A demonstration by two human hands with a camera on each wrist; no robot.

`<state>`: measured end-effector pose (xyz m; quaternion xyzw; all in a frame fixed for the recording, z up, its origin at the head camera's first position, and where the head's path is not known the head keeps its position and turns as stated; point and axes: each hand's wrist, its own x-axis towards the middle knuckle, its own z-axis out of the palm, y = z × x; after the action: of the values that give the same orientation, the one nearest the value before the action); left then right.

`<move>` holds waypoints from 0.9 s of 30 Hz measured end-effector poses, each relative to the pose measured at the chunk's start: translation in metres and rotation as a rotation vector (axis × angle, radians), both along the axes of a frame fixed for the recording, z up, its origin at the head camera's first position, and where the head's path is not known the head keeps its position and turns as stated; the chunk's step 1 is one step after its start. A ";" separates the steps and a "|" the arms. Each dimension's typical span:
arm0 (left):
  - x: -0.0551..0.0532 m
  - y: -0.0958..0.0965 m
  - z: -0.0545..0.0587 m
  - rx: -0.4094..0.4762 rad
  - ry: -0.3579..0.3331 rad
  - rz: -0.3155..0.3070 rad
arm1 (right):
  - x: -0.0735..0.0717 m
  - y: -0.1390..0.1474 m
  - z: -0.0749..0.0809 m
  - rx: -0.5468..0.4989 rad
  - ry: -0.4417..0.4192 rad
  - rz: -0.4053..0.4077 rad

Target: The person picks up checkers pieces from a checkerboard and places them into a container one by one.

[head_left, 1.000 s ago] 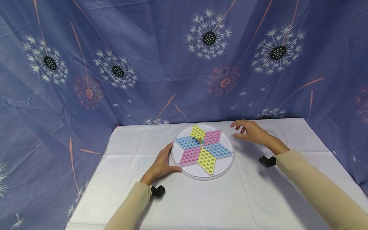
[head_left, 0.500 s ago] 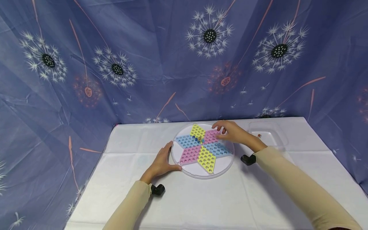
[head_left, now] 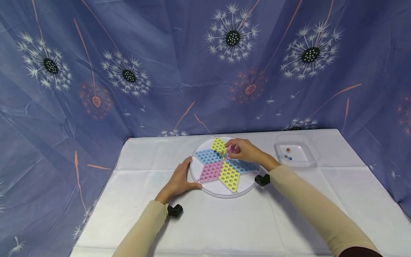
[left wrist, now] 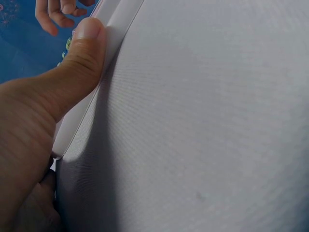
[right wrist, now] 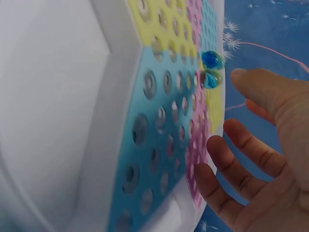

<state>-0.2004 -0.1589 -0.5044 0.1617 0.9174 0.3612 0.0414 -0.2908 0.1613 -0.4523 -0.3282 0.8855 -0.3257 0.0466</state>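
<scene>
Right hand [head_left: 244, 152]: fingers [right wrist: 255, 152] loosely bent and parted, thumb set apart from the others, no marble visible between them. Left hand [head_left: 178, 182]: fingers spread and nearly straight, pressed along the left rim of the game board [head_left: 246, 181], thumb lying against the near side of that rim.

In the way: the right hand itself. From the head view it covers much of the far-right pink section and shades part of the blue one beside it. A star of yellow, pink and blue holed sections fills the round white board.

Small glass marbles [right wrist: 211, 60] cluster near the star's centre, some blue. They lie just ahead of the right thumb, on the side toward the left hand. Whether any fingertip touches one is hard to tell; the hand blocks that spot from above. The board sits directly under the right hand and against the left.

Farther out, to the right of the board and apart from it: a clear tray [head_left: 302, 147], three marbles on its floor. Beige sleeves [head_left: 306, 200] on both arms, a black device [head_left: 174, 211] at each wrist. White cloth covers the counter [head_left: 224, 228]; behind it hangs a blue dandelion-print curtain [head_left: 179, 53].
</scene>
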 end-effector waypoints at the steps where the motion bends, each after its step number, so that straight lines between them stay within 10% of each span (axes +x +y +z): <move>1: 0.000 0.000 0.001 0.003 0.005 -0.001 | 0.000 -0.002 -0.001 -0.001 -0.007 0.000; 27: -0.001 0.000 -0.001 0.007 -0.016 0.007 | 0.001 -0.019 -0.010 0.148 0.012 -0.129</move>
<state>-0.2011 -0.1584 -0.5053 0.1558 0.9163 0.3658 0.0472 -0.2900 0.1419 -0.4621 -0.2681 0.9266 -0.2599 0.0444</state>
